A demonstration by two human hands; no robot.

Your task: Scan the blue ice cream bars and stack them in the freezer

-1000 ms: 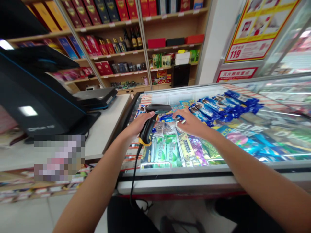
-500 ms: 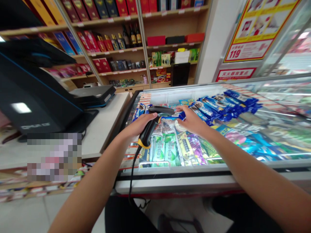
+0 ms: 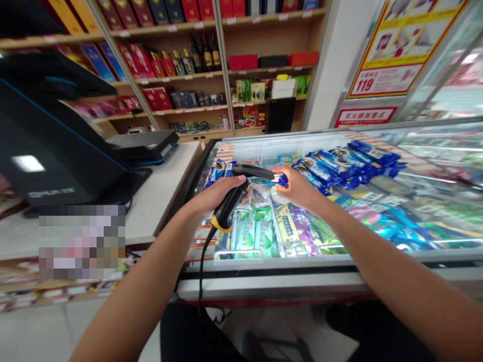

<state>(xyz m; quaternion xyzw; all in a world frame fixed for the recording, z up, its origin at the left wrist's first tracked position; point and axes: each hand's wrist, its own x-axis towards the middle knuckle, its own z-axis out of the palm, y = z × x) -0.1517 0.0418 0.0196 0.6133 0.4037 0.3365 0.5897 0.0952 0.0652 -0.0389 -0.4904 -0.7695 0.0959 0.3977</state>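
My left hand is wrapped round the handle of a black and yellow barcode scanner, its head pointing right. A cable hangs down from the handle. Just right of the scanner head, my right hand is closed on a blue snack packet, mostly hidden by the fingers and the scanner. Beyond that hand, several blue cookie packets lie in a row on the glass top of a display freezer. More blue packets lie left of the scanner.
Colourful packs show through the freezer's glass. To the left, a counter carries a dark checkout terminal and a flat black scale. Shelves of boxes and bottles line the back wall.
My right hand has closed in tighter, and the blue packet's end shows more clearly at its fingertips. The scanner stays in my left hand, nearly unmoved.
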